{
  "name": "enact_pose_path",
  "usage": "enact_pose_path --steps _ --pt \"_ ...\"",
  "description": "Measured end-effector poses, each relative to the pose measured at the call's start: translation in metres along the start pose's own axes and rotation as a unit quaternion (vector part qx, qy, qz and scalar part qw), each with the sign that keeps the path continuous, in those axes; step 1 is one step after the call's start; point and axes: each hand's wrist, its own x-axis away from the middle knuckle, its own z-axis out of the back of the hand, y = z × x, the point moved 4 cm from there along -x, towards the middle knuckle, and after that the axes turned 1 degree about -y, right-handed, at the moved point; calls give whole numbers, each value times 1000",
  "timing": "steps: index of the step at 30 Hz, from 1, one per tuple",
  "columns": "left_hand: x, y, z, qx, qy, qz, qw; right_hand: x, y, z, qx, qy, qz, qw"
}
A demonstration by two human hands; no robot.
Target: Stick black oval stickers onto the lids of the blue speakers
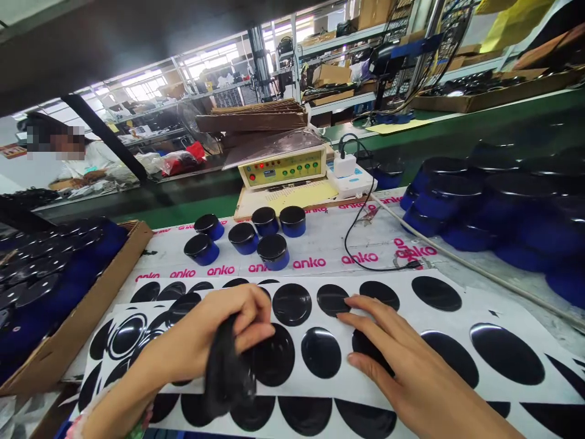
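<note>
The left grip (219, 320) is closed, thumb against curled fingers, pinching a dark piece (228, 369) that hangs below it; the piece is too blurred to tell what it is. It hangs over the lower left part of a white sheet (470, 314) and hides some of the black discs (321, 352) there. The right grip (397, 356) is spread, palm down over the sheet, its fingers pointing left. Two fingertips are at the edge of a disc in the upper row, and the hand partly covers another disc below. The discs lie in rows, and more sheets show under the top one, on the left and along the near edge.

Beyond the sheets, six blue caps (273, 253) with glossy black tops stand in a loose group on the counter (320, 244), whose white covering is printed "anko" in pink. A cardboard box (91, 305) full of similar caps is at the left; a larger pile (457, 210) is at the right. Behind the loose caps is a control box (283, 174) with a red light and green buttons, and beside it a white plug (345, 164). A thin black cable (347, 235) runs down to the counter. A person (98, 155) is in the left background.
</note>
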Motion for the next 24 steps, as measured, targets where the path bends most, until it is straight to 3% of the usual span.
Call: enact_pose_path --steps 3,7,11,14,16,19,24 --pt "-21 -9 -8 -68 -76 21 995 -12 -9 -3 -10 1 21 1000" --pt "-66 -21 -20 -177 -171 -22 969 -24 -13 -14 -17 -23 23 999" --pt "-98 -26 -24 -190 -289 -58 937 -26 -11 -17 -6 -24 12 1000" --pt "-104 -23 -25 -205 -347 -65 913 -25 -11 -16 -8 -27 9 1000" --pt "-100 -20 -25 -215 -336 -67 915 -24 -11 -16 -4 -22 10 1000" --pt "-80 -18 -16 -236 -237 -85 939 -23 -10 -18 7 -8 15 1000" --pt "-13 -24 30 -167 -43 -14 985 -21 -8 -17 21 14 33 999"
